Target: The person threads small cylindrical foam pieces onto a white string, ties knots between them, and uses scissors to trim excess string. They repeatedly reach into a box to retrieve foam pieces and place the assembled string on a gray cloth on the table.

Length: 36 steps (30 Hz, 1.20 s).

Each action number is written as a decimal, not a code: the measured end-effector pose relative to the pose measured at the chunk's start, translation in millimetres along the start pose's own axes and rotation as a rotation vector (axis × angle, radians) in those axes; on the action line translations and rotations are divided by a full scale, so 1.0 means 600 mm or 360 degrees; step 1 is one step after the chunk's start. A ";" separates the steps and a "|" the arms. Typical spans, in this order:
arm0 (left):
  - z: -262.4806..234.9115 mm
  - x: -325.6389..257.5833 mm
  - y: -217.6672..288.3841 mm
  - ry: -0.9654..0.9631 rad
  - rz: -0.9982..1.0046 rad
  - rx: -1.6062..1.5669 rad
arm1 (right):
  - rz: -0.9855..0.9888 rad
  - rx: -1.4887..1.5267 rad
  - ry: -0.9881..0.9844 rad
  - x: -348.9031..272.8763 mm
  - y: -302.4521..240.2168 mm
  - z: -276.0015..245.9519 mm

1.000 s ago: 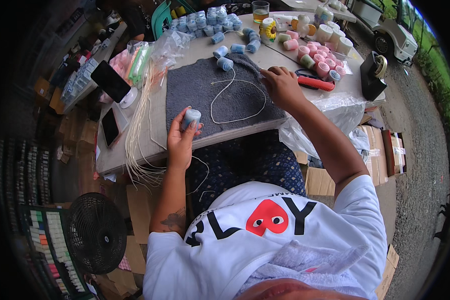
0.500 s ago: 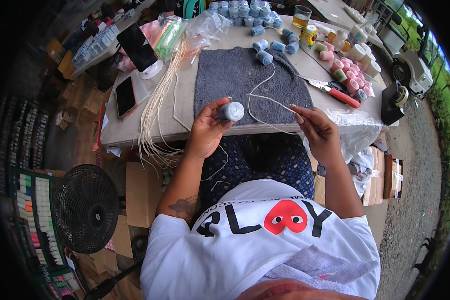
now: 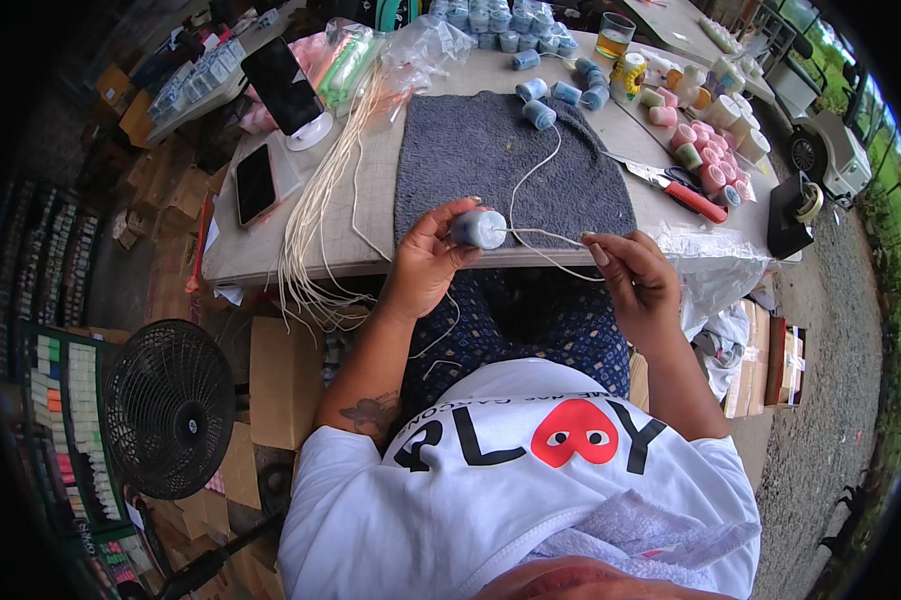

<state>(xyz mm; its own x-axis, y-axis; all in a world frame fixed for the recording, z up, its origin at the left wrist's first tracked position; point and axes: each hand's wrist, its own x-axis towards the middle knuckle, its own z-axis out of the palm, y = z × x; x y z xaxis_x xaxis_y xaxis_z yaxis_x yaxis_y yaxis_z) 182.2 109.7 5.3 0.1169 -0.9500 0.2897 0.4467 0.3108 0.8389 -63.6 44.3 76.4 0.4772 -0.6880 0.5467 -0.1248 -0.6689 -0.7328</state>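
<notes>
My left hand [image 3: 425, 262] is closed around a small pale blue candle [image 3: 477, 229], its round end tilted to the right. White string [image 3: 542, 234] runs from the middle of that end to my right hand [image 3: 635, 270], whose thumb and fingers pinch it. More of the string loops below the table edge and up across a dark grey towel [image 3: 460, 150] to another blue candle [image 3: 539, 114] lying at the towel's far edge. Both hands are held over the near edge of the table, above my lap.
Loose white strings [image 3: 320, 220] hang over the table's near edge, beside a phone [image 3: 258, 185]. Red-handled scissors [image 3: 690, 198], pink candles [image 3: 710, 165] and a black tape dispenser [image 3: 792, 215] lie right. A glass [image 3: 614, 35] stands behind. A black fan [image 3: 170, 410] stands lower left.
The string now joins the end of the candle in my left hand and stretches to my right hand. The candle has turned so its end faces more to the right.
</notes>
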 end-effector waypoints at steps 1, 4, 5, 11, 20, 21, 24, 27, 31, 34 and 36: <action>-0.001 0.000 -0.001 -0.0009 -0.0002 0.0021 | -0.0002 -0.0014 0.0000 0.001 0.000 -0.001; 0.002 0.004 -0.004 -0.0015 0.0034 0.0036 | 0.0001 -0.0047 -0.0003 0.003 0.000 -0.004; 0.002 0.005 -0.004 -0.0022 0.0037 0.0039 | 0.0008 -0.0050 -0.0009 0.002 0.002 -0.004; 0.007 0.006 -0.003 -0.0066 0.0063 0.0280 | -0.0022 -0.0094 -0.0154 0.001 -0.004 -0.014; 0.027 0.015 0.015 -0.0190 0.0160 0.0518 | 0.0018 -0.0067 -0.0218 -0.002 -0.006 -0.011; 0.031 0.017 0.018 -0.0197 0.0156 0.0530 | 0.0029 -0.0040 -0.0224 -0.003 -0.009 -0.012; 0.037 0.020 0.016 -0.0194 0.0121 0.0558 | 0.0354 0.0285 -0.0296 -0.009 -0.001 -0.005; 0.048 0.018 0.011 -0.0187 0.0096 0.0573 | 0.0475 0.0243 -0.0196 -0.007 -0.004 0.010; 0.058 0.018 0.015 -0.0158 0.0047 0.0595 | -0.0083 -0.0072 0.0018 -0.005 0.002 0.015; 0.064 0.019 0.018 -0.0104 0.0030 0.0540 | -0.0186 -0.0173 0.0050 -0.008 0.003 0.018; 0.070 0.019 0.021 -0.0126 -0.0003 0.0510 | -0.0179 -0.0197 0.0011 -0.010 0.004 0.019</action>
<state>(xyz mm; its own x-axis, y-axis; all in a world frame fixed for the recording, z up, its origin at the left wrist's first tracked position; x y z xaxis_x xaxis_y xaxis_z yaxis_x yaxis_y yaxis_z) 151.6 104.0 38.5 0.0412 -0.9490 0.3124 0.1435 0.3151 0.9382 -56.8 50.3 66.5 0.4883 -0.6083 0.6258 -0.1772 -0.7712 -0.6114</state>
